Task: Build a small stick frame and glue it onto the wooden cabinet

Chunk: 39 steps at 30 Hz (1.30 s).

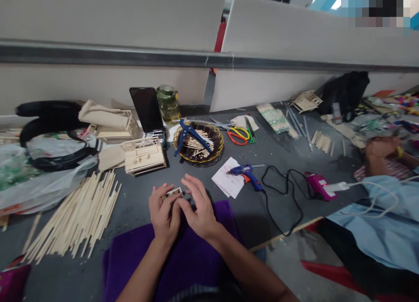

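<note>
My left hand [163, 212] is closed around a small pale wooden piece [172, 192], pinched at its top between thumb and fingers. My right hand [198, 206] sits just to its right; thumb and forefinger press against the same piece while the other fingers are stretched out. Both hands rest above a purple cloth [183, 254] on the grey table [131, 206]. A pile of bamboo sticks [78, 214] lies to the left. A small wooden model house [144, 156] stands just beyond the hands.
A wicker basket [198, 142] holds short sticks and a blue cutter. A blue glue gun [246, 173] lies on paper, its black cable looping right. Scissors [238, 134], a propped phone [146, 108] and a glass jar [168, 103] stand behind. Another person's arm [386, 151] rests at right.
</note>
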Available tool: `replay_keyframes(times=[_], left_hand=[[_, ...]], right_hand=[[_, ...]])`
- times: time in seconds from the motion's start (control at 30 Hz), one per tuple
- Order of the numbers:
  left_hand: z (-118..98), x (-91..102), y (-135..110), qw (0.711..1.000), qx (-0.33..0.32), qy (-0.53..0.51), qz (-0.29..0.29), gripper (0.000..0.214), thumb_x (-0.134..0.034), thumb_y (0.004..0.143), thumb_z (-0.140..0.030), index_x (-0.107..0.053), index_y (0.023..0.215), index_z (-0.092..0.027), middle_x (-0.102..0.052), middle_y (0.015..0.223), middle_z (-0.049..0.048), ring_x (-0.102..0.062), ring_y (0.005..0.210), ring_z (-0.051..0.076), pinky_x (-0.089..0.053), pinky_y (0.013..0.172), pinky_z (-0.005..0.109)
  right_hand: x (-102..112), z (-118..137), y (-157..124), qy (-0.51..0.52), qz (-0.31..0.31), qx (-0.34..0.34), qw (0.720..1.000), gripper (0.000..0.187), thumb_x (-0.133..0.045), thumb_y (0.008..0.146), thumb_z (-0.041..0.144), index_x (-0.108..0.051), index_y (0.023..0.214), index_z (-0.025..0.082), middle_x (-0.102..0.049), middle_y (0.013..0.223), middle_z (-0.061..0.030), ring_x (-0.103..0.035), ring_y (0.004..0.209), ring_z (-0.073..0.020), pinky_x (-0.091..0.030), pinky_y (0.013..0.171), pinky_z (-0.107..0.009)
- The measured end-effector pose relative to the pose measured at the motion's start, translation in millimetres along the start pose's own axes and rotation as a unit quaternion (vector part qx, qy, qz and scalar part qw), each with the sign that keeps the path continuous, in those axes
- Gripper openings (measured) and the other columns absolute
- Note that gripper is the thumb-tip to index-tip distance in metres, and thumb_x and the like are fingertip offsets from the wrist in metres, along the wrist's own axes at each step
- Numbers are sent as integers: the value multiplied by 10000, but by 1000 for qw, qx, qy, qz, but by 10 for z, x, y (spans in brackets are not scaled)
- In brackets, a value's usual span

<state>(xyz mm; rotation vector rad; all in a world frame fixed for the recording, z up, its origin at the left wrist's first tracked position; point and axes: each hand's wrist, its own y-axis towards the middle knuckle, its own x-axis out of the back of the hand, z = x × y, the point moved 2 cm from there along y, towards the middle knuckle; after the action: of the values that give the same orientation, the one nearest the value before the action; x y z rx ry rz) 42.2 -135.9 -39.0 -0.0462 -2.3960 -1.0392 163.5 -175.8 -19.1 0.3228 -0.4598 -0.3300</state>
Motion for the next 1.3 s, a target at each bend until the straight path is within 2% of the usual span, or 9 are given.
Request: replay_keyframes(times=[0.13,0.27,0.37,0.53,0.87,1.0,1.13,1.23,1.3], left_hand=[[-24,-6,-3,1000,-6,0,-4,120,-567,847,-99,-603,908,-195,-605,1077,89,-545,1132,237,-334,1078,563],[-42,8,-13,1000,-7,-11,-3,89,-556,843,-104,-572,855,-191,-595,1034,83,-541,1110,238,-344,1064,569],[-40,17,-13,1000,-8,-10,-3,88,-549,841,-105,-571,851,-190,-588,1019,80,-536,1106,237,-343,1063,570],[-18,12,-9,1000,-6,4,-11,87,-579,833,-122,-587,863,-203,-591,1006,60,-547,1087,227,-357,1061,563],[-36,15,-7,1000,1,-24,-2,106,-552,831,-157,-581,741,-205,-612,998,66,-565,1087,245,-366,1052,576],[-43,24,4,1000,-12,-18,-5,127,-607,817,-137,-550,721,-198,-600,928,43,-579,1013,214,-378,1043,550],[-38,14,15,1000,-12,-11,-19,110,-655,803,-132,-579,845,-199,-599,866,27,-589,932,193,-403,1017,522],[-26,5,10,999,0,-18,-29,156,-603,837,-118,-591,970,-198,-626,891,35,-603,906,183,-437,984,483],[-19,-4,2,999,7,-25,-23,156,-562,859,-112,-596,981,-203,-639,889,32,-605,872,171,-454,969,461]], right_hand=[[18,2,22,-2,-34,17,999,418,-510,921,209,-499,1339,229,-581,1262,-112,-627,1023,-172,-542,897,-326],[-6,-61,45,13,-74,8,997,335,-514,924,202,-555,1256,213,-676,980,-61,-648,820,-135,-559,758,-264],[-63,-115,24,9,-77,-3,997,296,-508,932,212,-575,1220,197,-693,908,-52,-661,796,-134,-556,731,-249],[-124,-118,-23,-21,-47,8,999,294,-485,941,222,-590,1213,188,-710,941,-68,-675,808,-137,-554,751,-244],[-127,-128,-21,-38,-34,1,999,291,-467,943,242,-610,1190,186,-717,939,-78,-681,828,-154,-547,770,-253],[-102,-112,-10,-46,-34,14,998,266,-464,943,225,-638,1133,157,-718,916,-88,-677,813,-159,-537,755,-254],[-100,-118,-6,-59,-19,11,998,253,-446,951,228,-659,1075,171,-720,892,-74,-670,802,-157,-526,745,-253],[-112,-136,-13,-59,-18,4,998,235,-460,954,249,-671,1034,180,-721,873,-65,-667,788,-151,-518,735,-243],[-124,-146,-22,-54,-14,-1,998,234,-457,956,259,-674,1016,193,-723,870,-58,-667,790,-147,-516,737,-241]])
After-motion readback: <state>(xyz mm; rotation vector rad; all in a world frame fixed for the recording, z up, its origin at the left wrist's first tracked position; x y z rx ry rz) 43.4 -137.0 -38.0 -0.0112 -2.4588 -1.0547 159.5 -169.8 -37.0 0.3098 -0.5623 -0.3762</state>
